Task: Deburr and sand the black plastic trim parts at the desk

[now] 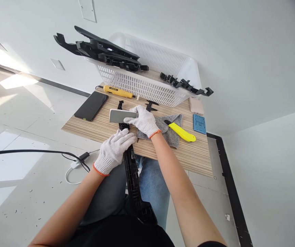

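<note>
A long black ribbed plastic part (132, 175) runs from the table's front down across my lap. My left hand (115, 149), in a white knit glove, is closed over it near the table edge. My right hand (144, 120), gloved alike, grips a flat grey rectangular block with a pale edge (119, 116). That block lies across the upper end of the black part, hiding some of it; whether they touch I cannot tell. Under and beside my right wrist is a crumpled grey cloth (172, 137), with a yellow utility knife (182, 132) on it.
Behind stands a white plastic basket (147, 82) with black plastic parts (103, 51) jutting over its rim. On the wood-grain table (91, 132) are a phone (91, 105), a yellow pen-like tool (118, 91), black calipers (151, 105) and a blue box (199, 124). Cables (80, 159) hang at left.
</note>
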Demonstrator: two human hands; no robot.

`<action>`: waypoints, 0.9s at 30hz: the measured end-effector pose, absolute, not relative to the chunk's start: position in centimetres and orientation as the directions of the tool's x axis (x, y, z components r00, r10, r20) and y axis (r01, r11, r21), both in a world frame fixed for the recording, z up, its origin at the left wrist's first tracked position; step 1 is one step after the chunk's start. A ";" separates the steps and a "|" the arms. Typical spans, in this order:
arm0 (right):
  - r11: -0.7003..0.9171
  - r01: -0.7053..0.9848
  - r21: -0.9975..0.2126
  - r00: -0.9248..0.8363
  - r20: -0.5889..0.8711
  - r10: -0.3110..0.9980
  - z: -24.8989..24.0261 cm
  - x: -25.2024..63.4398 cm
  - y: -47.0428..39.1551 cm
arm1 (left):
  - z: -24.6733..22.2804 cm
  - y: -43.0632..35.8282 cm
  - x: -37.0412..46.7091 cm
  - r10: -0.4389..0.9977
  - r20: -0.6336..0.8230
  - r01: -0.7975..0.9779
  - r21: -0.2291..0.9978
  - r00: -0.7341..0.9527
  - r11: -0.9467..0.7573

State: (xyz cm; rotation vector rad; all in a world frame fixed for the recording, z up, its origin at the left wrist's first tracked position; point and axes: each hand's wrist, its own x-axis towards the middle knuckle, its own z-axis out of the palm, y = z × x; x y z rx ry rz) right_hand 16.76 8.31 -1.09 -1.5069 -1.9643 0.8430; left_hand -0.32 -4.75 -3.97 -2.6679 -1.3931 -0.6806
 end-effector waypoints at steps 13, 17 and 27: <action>0.223 0.693 -0.686 -0.195 0.119 0.974 -0.1 16.7 7.6 | -4.3 -4.8 -0.5 0.743 0.438 0.789 0.112 0.506 -0.604; 0.223 0.700 -0.679 -0.227 0.084 0.970 0.4 16.6 7.4 | -4.4 -4.7 -0.5 0.736 0.444 0.780 0.120 0.511 -0.614; 0.103 0.686 -0.720 -0.061 0.085 0.995 -0.1 16.8 7.7 | -4.1 -4.8 -0.4 0.767 0.414 0.781 0.183 0.490 -0.598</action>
